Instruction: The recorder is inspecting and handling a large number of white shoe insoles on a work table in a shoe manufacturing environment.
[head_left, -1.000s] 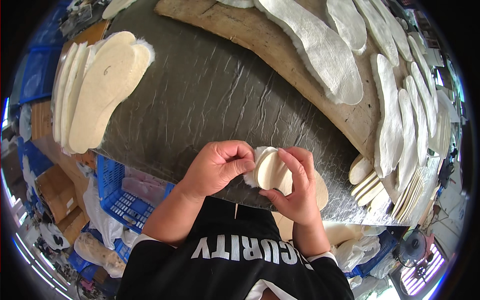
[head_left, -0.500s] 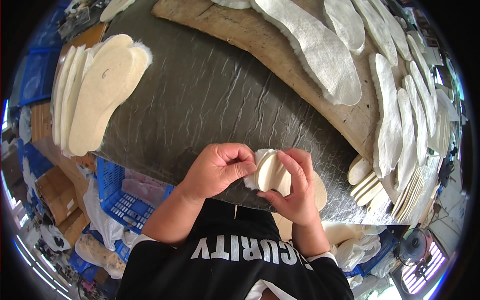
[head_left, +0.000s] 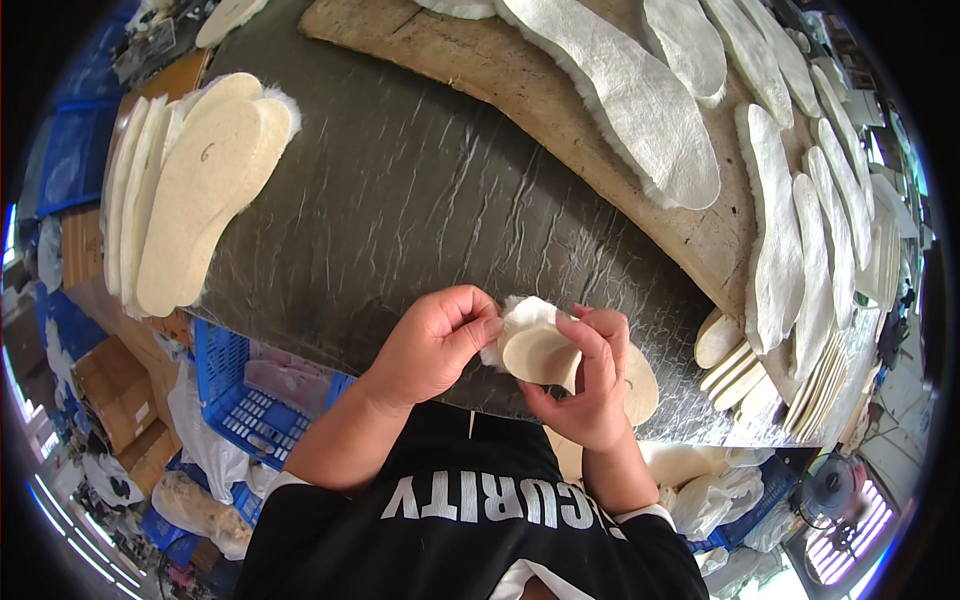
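Near the table's front edge, my left hand (head_left: 440,340) is closed, with thumb and forefinger pinching the fluffy edge of a white fleece insole (head_left: 530,312). A beige felt insole (head_left: 530,355) lies against it, its end curled. My right hand (head_left: 595,375) is closed around the felt insole, thumb below and fingers above. Past my right hand, another beige insole part (head_left: 640,388) shows at the table edge; whether it belongs to the same piece I cannot tell.
A stack of finished-looking insoles (head_left: 205,190) stands at the left of the dark table (head_left: 400,200). A worn board (head_left: 480,75) at the back right bears several white fleece insoles (head_left: 640,110). Beige insoles (head_left: 735,365) lie at the right. A blue crate (head_left: 240,405) sits below left.
The felt insole's end has bent down and away from the fleece, showing more white fleece above it. My right fingers have shifted slightly; my left pinch has moved a little left.
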